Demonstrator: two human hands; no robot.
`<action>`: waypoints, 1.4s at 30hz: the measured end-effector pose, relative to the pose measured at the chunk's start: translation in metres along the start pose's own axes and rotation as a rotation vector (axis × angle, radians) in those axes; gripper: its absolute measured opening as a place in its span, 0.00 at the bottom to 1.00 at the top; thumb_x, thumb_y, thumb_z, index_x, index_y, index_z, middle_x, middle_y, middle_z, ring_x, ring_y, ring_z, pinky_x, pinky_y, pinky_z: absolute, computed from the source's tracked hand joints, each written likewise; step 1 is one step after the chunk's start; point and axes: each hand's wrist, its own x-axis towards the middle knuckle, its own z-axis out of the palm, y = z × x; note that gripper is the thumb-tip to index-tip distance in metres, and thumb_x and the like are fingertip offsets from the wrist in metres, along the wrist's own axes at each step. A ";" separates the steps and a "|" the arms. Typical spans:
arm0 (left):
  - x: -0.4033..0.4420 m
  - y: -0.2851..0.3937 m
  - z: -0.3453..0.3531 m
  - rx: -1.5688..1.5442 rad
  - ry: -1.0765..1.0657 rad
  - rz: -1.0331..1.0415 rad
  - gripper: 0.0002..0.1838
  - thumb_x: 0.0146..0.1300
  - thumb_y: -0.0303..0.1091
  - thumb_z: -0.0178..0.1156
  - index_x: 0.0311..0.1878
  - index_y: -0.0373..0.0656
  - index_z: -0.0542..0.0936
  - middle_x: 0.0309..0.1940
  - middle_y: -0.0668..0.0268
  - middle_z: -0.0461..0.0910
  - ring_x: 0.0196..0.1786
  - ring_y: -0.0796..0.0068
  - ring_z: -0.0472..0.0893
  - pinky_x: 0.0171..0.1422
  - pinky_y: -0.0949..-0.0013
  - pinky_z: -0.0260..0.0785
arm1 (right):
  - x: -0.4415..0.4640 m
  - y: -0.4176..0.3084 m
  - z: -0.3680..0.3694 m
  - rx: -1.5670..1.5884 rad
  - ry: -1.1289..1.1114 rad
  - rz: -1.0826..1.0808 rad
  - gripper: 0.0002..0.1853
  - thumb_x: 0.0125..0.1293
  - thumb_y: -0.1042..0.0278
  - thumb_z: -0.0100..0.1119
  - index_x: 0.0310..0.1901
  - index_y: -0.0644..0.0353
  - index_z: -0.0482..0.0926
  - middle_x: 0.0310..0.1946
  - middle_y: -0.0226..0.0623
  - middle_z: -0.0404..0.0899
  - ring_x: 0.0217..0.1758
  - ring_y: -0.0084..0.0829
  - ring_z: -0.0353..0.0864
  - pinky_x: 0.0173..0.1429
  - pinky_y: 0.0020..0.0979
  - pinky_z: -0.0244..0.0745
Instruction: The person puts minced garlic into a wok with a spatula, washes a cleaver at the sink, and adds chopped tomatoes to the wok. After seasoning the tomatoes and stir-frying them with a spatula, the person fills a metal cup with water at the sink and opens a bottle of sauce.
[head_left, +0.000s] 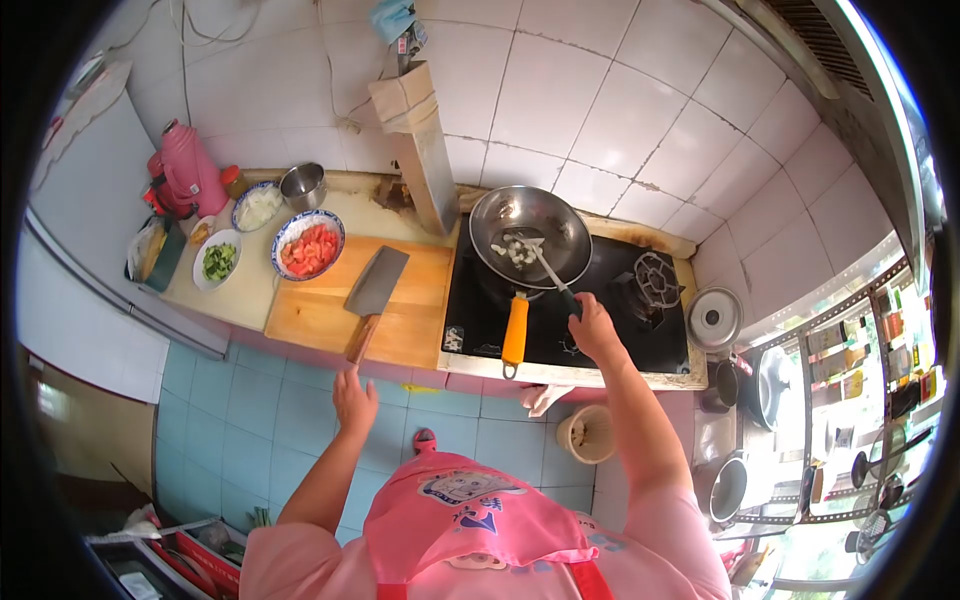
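Observation:
My right hand [593,328] is wrapped round the dark handle of a spatula [553,268], whose metal blade rests inside a wok [572,245]. Pale chopped pieces [517,249] lie at the wok's bottom by the blade. The wok sits on the left burner, its orange handle [515,332] pointing towards me and not held. Down at the counter's front edge, my left hand [354,404] hangs with loosely bent fingers and nothing visible in it. Just beyond its fingertips is the wooden handle of a cleaver [376,283], which lies on a cutting board [422,285].
Left of the board stand a bowl of chopped tomatoes [309,250], a dish of chopped greens [218,262], a plate of white slices [258,207] and a steel bowl [303,186]. The black stove [625,345] has a bare right burner [655,280]. A bin [587,434] stands below.

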 end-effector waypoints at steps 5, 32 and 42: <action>-0.148 -0.064 0.010 0.078 -0.079 -0.140 0.22 0.55 0.30 0.61 0.54 0.36 0.71 0.49 0.51 0.72 0.56 0.48 0.71 0.58 0.51 0.67 | -0.008 -0.003 -0.049 0.038 -0.013 -0.139 0.19 0.57 0.71 0.58 0.51 0.63 0.72 0.41 0.54 0.79 0.49 0.53 0.78 0.55 0.45 0.73; -0.205 -0.216 -0.020 0.063 -0.310 -0.582 0.19 0.57 0.29 0.60 0.51 0.33 0.71 0.46 0.46 0.71 0.50 0.47 0.76 0.54 0.54 0.71 | 0.024 -0.049 -0.069 0.003 -0.041 -0.078 0.18 0.55 0.67 0.57 0.48 0.62 0.79 0.38 0.55 0.81 0.46 0.54 0.79 0.53 0.44 0.74; -0.176 -0.262 -0.022 0.040 -0.402 -0.611 0.18 0.56 0.29 0.60 0.50 0.34 0.72 0.48 0.45 0.72 0.49 0.47 0.76 0.53 0.54 0.71 | -0.024 -0.089 -0.139 -0.088 -0.186 0.147 0.20 0.54 0.67 0.58 0.50 0.61 0.79 0.35 0.51 0.82 0.42 0.48 0.82 0.48 0.39 0.75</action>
